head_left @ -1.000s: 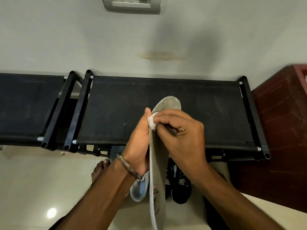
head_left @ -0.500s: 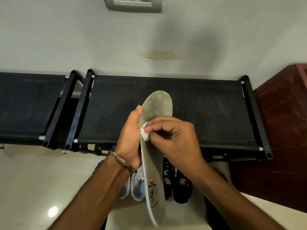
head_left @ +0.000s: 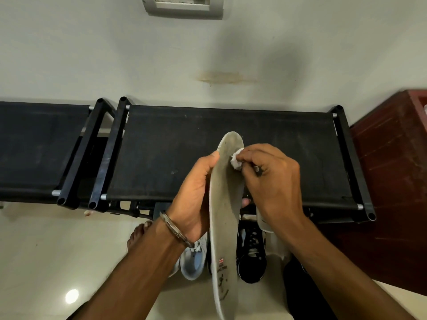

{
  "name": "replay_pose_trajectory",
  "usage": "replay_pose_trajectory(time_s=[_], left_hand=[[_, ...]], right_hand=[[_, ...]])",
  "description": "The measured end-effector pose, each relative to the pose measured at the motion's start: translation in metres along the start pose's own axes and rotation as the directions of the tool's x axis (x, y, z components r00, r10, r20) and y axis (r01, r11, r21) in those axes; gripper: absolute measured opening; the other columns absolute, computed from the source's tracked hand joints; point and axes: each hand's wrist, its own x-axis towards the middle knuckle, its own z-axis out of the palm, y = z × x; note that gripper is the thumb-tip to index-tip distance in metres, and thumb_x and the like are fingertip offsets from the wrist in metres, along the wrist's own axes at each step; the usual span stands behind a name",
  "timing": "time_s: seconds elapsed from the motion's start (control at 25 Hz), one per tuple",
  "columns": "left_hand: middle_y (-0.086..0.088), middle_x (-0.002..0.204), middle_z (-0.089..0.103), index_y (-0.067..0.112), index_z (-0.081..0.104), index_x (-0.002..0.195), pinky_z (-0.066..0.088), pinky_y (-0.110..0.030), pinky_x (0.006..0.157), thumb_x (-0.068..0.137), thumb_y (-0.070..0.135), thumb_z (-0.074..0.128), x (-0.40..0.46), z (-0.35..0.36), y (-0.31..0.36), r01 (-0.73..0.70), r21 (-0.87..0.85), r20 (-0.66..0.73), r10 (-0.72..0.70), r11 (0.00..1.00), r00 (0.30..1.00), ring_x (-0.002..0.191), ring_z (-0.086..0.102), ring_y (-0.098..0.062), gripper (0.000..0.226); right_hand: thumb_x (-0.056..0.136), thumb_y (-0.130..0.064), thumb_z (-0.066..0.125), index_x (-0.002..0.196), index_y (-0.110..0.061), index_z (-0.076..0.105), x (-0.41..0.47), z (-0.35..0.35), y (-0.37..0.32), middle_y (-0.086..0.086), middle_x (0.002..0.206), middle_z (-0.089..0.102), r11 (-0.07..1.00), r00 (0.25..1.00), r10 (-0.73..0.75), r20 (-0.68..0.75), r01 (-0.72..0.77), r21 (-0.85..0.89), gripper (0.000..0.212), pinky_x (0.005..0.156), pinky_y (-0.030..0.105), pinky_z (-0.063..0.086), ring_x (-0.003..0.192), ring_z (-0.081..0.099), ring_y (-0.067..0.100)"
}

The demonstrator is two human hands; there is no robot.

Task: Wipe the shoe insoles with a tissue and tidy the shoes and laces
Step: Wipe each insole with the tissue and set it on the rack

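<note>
Wiping an insole, head view. At frame centre the left hand (head_left: 193, 197) grips the grey insole (head_left: 225, 204) from the left, thumb along its near edge and fingers curled behind it, holding it on end with the toe at the upper centre and the printed heel at the bottom edge. The right hand (head_left: 270, 179) pinches a small crumpled tissue (head_left: 236, 160) between thumb and fingertips and presses it on the toe region. To wipe well, the supporting hand should probably brace directly behind the spot being rubbed, since the thin sheet looks apt to flex; strokes are best run lengthwise toward the heel, turning the tissue as it soils. Below, on the floor, stand a white shoe (head_left: 194, 259) and a black shoe (head_left: 251, 257), before the black rack (head_left: 161, 153).
</note>
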Motion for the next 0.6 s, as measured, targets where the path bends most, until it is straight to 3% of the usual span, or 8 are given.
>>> replay_pose_trajectory(time_s=[0.08, 0.2, 0.28, 0.44, 0.6], left_hand=[[-0.015, 0.126, 0.063, 0.013, 0.057, 0.132, 0.047, -0.05, 0.098, 0.093, 0.042, 0.042, -0.002, 0.002, 0.001, 0.003, 0.008, -0.003, -0.003, 1.0, 1.0, 0.109, 0.061, -0.025, 0.052], [-0.011, 0.132, 0.061, 0.018, 0.054, 0.137, 0.051, -0.043, 0.093, 0.095, 0.057, 0.035, 0.001, -0.001, 0.001, -0.003, 0.044, -0.004, 0.004, 0.999, 1.0, 0.114, 0.061, -0.022, 0.06], [-0.014, 0.137, 0.054, 0.013, 0.049, 0.141, 0.042, -0.042, 0.1, 0.095, 0.063, 0.034, 0.002, -0.004, 0.002, -0.005, -0.021, -0.001, 0.005, 1.0, 1.0, 0.121, 0.052, -0.028, 0.069], [-0.021, 0.15, 0.039, 0.005, 0.045, 0.143, 0.032, -0.04, 0.116, 0.094, 0.064, 0.034, 0.006, -0.016, 0.01, 0.024, -0.125, 0.007, -0.024, 0.992, 1.0, 0.141, 0.036, -0.032, 0.077], [-0.014, 0.133, 0.058, 0.009, 0.048, 0.141, 0.049, -0.045, 0.099, 0.096, 0.062, 0.031, 0.005, -0.014, 0.007, 0.016, -0.095, 0.041, -0.013, 0.995, 0.999, 0.12, 0.058, -0.026, 0.072]], right_hand=[[0.081, 0.002, 0.073, 0.089, -0.01, 0.077, 0.0, 0.001, 0.001, 0.0, 0.096, 0.072, 1.0, 1.0, -0.003, -0.006, 0.003, 0.001, 0.015, 0.08, 0.033, 0.058, 0.09, 0.067, 0.015], [0.083, 0.001, 0.073, 0.089, -0.012, 0.077, 0.003, -0.001, 0.003, -0.005, 0.097, 0.07, 0.995, 0.998, 0.056, -0.006, -0.055, 0.089, 0.015, 0.071, 0.027, 0.058, 0.088, 0.066, 0.006], [0.082, 0.0, 0.074, 0.088, -0.014, 0.077, -0.001, 0.0, -0.007, -0.006, 0.095, 0.071, 0.974, 0.993, 0.072, 0.096, -0.091, 0.206, 0.015, 0.066, 0.018, 0.057, 0.084, 0.066, 0.002], [0.078, 0.004, 0.074, 0.086, -0.009, 0.079, -0.011, 0.006, -0.029, -0.004, 0.093, 0.074, 0.896, 0.935, -0.072, 0.348, -0.093, 0.434, 0.016, 0.077, 0.023, 0.057, 0.087, 0.069, 0.005], [0.08, 0.006, 0.074, 0.086, -0.009, 0.078, -0.004, 0.001, -0.009, -0.002, 0.096, 0.071, 0.96, 0.978, 0.005, 0.206, -0.063, 0.273, 0.017, 0.062, 0.018, 0.058, 0.085, 0.067, 0.006]])
